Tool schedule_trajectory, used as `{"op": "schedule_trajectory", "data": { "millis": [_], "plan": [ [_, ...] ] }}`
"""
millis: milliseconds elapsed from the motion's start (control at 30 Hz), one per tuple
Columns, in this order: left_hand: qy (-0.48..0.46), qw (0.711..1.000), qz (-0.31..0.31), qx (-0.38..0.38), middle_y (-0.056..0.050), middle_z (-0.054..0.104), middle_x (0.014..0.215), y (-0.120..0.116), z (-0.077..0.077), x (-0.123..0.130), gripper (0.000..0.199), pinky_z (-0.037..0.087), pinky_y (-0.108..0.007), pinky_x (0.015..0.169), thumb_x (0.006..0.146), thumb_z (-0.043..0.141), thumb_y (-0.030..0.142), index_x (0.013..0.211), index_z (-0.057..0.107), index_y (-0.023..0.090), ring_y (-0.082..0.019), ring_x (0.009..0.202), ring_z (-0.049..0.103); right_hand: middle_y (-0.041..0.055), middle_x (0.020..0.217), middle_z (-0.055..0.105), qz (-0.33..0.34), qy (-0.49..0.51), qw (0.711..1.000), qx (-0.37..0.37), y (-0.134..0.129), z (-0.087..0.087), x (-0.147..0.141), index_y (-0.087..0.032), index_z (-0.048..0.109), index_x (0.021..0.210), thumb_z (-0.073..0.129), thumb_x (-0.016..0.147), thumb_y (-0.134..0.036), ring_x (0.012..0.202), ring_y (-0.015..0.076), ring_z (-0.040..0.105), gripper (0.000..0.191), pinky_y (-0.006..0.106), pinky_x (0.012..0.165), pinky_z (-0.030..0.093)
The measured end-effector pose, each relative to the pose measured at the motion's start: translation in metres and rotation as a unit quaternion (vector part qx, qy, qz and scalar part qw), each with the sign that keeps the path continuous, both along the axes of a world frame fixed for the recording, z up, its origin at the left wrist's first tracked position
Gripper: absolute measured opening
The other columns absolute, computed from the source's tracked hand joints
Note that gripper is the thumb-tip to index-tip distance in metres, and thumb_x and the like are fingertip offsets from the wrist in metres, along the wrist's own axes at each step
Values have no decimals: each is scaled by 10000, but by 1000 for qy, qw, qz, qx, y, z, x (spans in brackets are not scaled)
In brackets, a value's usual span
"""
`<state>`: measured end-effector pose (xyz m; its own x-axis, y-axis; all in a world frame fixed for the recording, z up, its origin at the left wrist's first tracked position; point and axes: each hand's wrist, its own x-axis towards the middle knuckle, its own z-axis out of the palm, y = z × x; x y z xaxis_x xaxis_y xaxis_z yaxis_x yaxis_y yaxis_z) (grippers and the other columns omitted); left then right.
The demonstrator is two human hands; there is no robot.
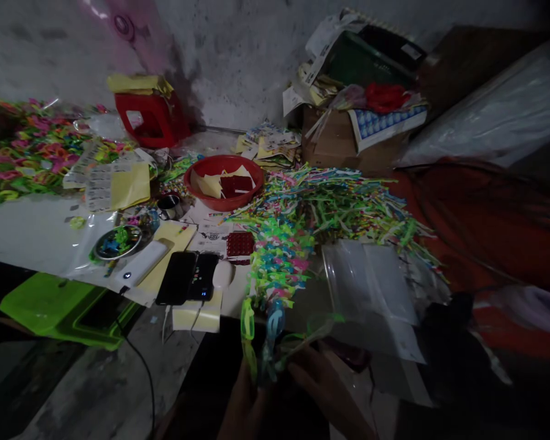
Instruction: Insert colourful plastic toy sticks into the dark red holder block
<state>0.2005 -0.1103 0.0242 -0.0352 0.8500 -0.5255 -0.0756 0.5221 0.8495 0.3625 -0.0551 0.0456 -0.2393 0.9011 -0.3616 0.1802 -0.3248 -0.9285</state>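
At the bottom of the head view, my left hand (244, 400) is closed around small plastic pieces, among them a yellow-green loop-shaped piece (247, 321) and a blue one (275, 321). These stand up above my fingers in front of the table edge. To the right, my right hand (318, 376) has bent fingers near a thin translucent green strip (321, 330), which is blurred; shadow hides whether the fingers grip it. Just beyond both hands lies a long bundle of green, blue and pink plastic pieces (282, 256) on the table.
A heap of colourful thin sticks (348, 201) spreads behind the bundle. Transparent plastic bags (371, 281) lie to the right. Leftward are a black phone (177, 278), a power bank (204, 275), a red basin (201, 195) and a metal dish (103, 247). A green stool (50, 308) stands below.
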Motion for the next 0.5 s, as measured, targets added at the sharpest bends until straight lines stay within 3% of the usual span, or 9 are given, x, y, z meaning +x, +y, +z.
{"op": "schedule_trajectory", "data": {
  "millis": [167, 267, 367, 500],
  "plan": [
    [27, 1000, -13, -6, -113, 516, 1362, -1, -14, -9, 651, 326, -364, 1065, 737, 620, 523, 1266, 502, 162, -294, 1298, 396, 81, 841, 734, 46, -11, 997, -61, 12, 9, 9, -169, 728, 859, 688, 681, -501, 785, 249, 683, 378, 366, 723, 567],
    [46, 999, -9, 17, -120, 647, 1157, 7, -15, -16, 563, 408, -370, 970, 748, 574, 579, 1127, 588, 162, -295, 1117, 542, 82, 795, 741, -2, -56, 998, -37, 30, 5, 22, -176, 742, 802, 679, 667, -521, 766, 270, 690, 376, 381, 712, 571],
    [51, 998, 24, 41, -85, 684, 882, 18, -5, -20, 528, 474, -323, 798, 726, 561, 638, 941, 626, 160, -238, 856, 610, 85, 830, 746, -57, -145, 987, 34, 48, -14, 30, -201, 746, 744, 634, 703, -499, 853, 294, 681, 320, 415, 825, 538],
    [10, 996, 78, 48, -6, 590, 628, 29, 10, -19, 539, 446, -252, 516, 679, 579, 684, 812, 591, 163, -139, 535, 530, 60, 969, 733, 6, -221, 970, 103, 55, -53, 33, -257, 743, 882, 531, 788, -422, 969, 284, 656, 285, 450, 918, 487]
  ]
}}
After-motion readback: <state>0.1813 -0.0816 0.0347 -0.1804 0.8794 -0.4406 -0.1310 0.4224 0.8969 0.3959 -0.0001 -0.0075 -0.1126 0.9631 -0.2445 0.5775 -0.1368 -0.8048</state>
